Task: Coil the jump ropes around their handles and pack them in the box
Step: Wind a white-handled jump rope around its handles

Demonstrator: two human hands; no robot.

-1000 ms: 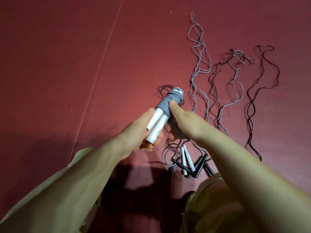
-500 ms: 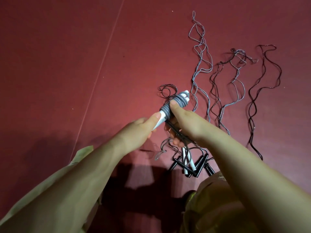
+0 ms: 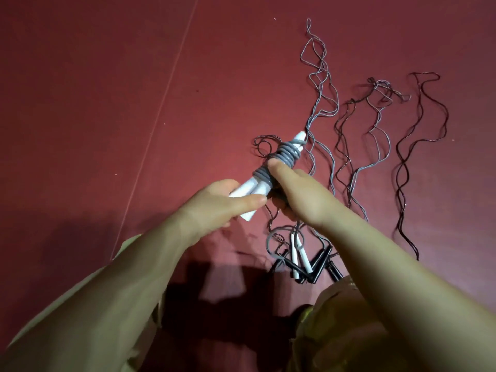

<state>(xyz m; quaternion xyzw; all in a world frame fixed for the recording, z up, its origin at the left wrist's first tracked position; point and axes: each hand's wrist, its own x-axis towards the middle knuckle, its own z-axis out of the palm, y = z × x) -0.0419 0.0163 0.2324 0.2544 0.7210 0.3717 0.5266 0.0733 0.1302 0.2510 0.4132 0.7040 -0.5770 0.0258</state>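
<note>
I hold a jump rope with two white handles (image 3: 271, 171) side by side, grey cord coiled round their upper half. My left hand (image 3: 214, 205) grips the lower ends of the white handles. My right hand (image 3: 303, 194) grips the coiled middle, its thumb pressed on the grey windings. Below my hands, several loose jump ropes lie on the red floor: white handles (image 3: 300, 257) and black handles (image 3: 319, 264) bunched together. Their grey cords (image 3: 322, 103) and dark cords (image 3: 402, 162) trail away in wavy lines. No box is in view.
The floor is a dark red mat (image 3: 107, 103) with a thin pale seam (image 3: 158, 116) running diagonally on the left. My knee in khaki cloth (image 3: 335, 318) is at the bottom, just behind the handle pile.
The bundle has turned and tilted so its tip points up and right. My left hand shifted back round the lower handle ends. My right thumb stays on the coil.
</note>
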